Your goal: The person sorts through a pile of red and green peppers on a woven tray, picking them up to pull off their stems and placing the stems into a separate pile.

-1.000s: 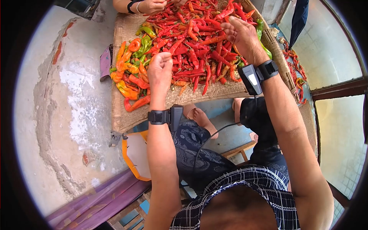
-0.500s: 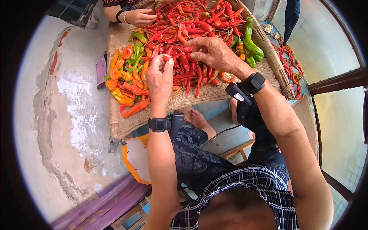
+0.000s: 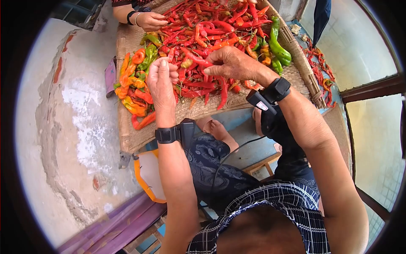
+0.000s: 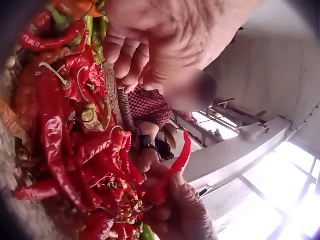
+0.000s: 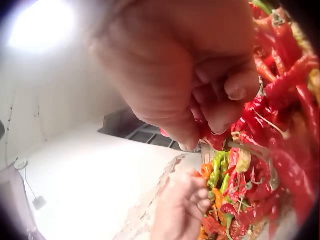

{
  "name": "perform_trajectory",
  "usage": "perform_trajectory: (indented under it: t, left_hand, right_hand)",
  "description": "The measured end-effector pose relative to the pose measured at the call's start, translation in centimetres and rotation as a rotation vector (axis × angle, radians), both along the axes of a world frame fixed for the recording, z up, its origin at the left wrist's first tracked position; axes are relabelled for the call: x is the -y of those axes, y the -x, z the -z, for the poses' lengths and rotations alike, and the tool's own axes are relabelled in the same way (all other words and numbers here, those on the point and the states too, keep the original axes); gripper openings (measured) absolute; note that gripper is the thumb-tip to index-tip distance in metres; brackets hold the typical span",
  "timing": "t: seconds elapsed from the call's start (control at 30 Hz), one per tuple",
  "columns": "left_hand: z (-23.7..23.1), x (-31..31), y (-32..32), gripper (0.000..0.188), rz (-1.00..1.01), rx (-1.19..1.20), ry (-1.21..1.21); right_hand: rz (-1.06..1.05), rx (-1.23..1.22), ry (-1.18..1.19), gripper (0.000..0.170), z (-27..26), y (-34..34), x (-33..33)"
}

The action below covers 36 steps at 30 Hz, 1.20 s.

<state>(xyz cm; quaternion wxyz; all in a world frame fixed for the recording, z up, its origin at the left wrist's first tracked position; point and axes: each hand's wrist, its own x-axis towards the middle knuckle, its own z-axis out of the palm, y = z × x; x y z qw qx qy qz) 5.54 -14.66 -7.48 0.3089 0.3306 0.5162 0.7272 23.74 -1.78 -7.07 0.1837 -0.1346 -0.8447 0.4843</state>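
Note:
A heap of red chili peppers (image 3: 213, 31) covers much of a woven tray (image 3: 139, 137). Over its near side, my right hand (image 3: 234, 65) pinches a red chili pepper (image 4: 176, 169) between thumb and fingers. In the right wrist view the curled fingers hide part of that pepper, and its stem end shows below them. My left hand (image 3: 161, 86) hovers to the left with loosely bent fingers and nothing between them, as the left wrist view shows. Orange and yellow peppers (image 3: 131, 91) lie beside it along the tray's left side.
Across the tray another person's hand (image 3: 150, 21) is at the heap's far left edge. Long green peppers (image 3: 277, 46) lie along the right rim. More red peppers (image 3: 325, 74) lie outside the tray by the window. An orange-edged white container (image 3: 148, 173) stands below left.
My right hand has come leftward from the tray's right side to the near middle and now pinches a pepper. My left hand has shifted slightly left. The other person's hand is farther left.

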Motion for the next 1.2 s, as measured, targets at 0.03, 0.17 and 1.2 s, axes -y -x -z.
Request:
perform_trajectory:
  t: [0.03,0.17,1.2]
  left_hand:
    - [0.8,-0.1,0.9,0.023,-0.117,-0.327,0.137]
    - [2.6,-0.3,1.5,0.025,-0.235,-0.968,0.496]
    - [0.9,-0.7,-2.1,0.011,0.059,-0.399,0.286]
  right_hand:
    - [-0.003,0.064,0.033,0.025,-0.3,-0.2,-0.5]
    - [0.235,-0.309,0.366,0.032,0.1,-0.6,-3.6]
    - [0.371,-0.193,0.376,0.021,0.4,-0.2,-2.6]
